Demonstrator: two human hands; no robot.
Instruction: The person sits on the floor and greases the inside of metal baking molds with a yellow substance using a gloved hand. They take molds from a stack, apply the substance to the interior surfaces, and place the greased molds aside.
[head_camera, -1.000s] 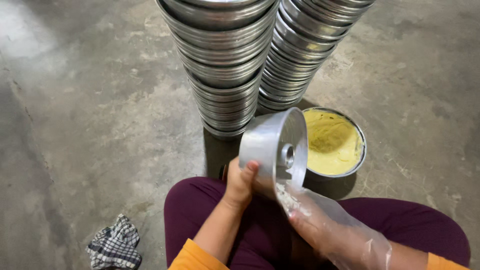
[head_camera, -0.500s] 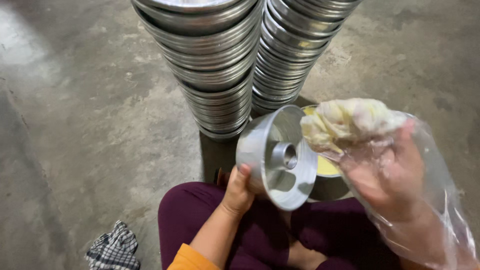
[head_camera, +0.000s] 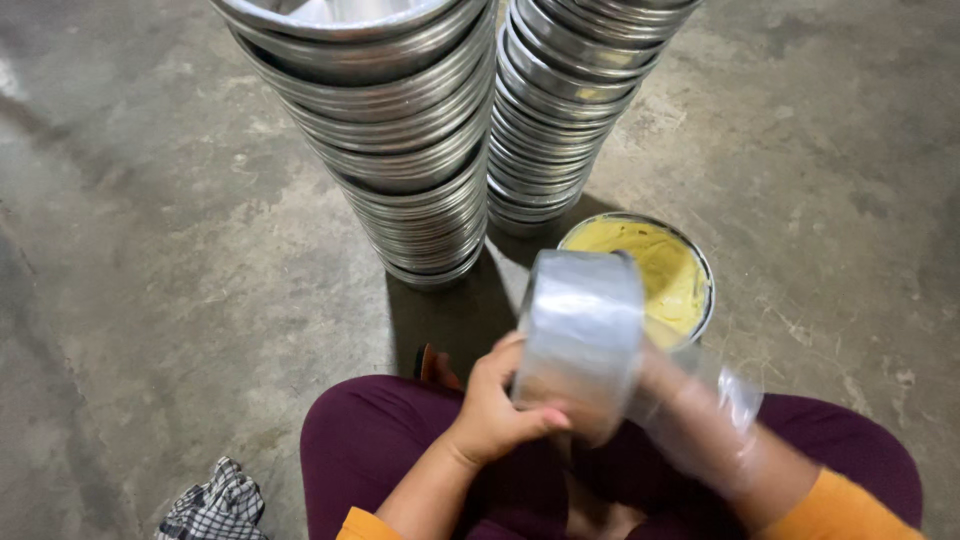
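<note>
My left hand (head_camera: 495, 415) grips a round metal cake tin (head_camera: 580, 335) by its lower side, with the tin's outer wall turned toward me. My right hand (head_camera: 690, 410), covered by a clear plastic bag, reaches in behind the tin's open side; its fingers are hidden by the tin. Just beyond the tin sits a metal bowl of yellow grease (head_camera: 650, 265) on the floor.
Two tall stacks of metal tins stand ahead, one at left (head_camera: 390, 140) and one at right (head_camera: 565, 110). My legs in maroon trousers (head_camera: 380, 450) are crossed on the concrete floor (head_camera: 150, 250). A checked cloth (head_camera: 210, 505) lies at bottom left.
The tin has turned so its outer wall faces me instead of its open inside. My bagged right hand came down from the upper right and went behind the tin.
</note>
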